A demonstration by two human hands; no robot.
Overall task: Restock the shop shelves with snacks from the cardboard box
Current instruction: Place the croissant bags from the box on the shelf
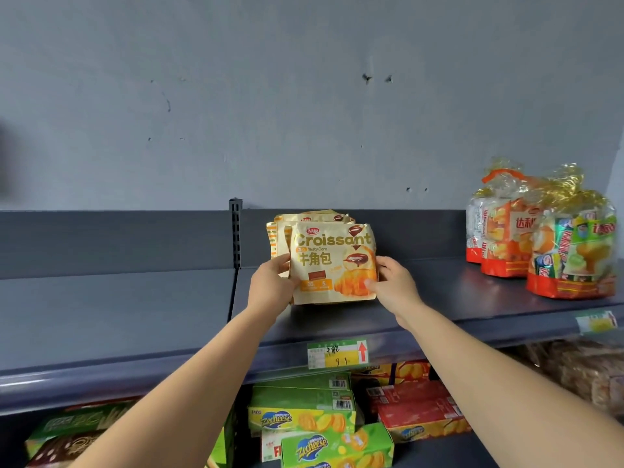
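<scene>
A cream and orange croissant bag stands upright on the dark grey top shelf. My left hand grips its left edge and my right hand grips its lower right corner. Behind it stand more croissant bags of the same kind, close against the front one. The cardboard box is out of view.
Clear gift bags of snacks tied with gold ribbon stand at the shelf's right end. A price tag hangs on the shelf's front edge. Below are green Zecheese boxes, red boxes and wrapped goods. A slotted upright splits the shelf.
</scene>
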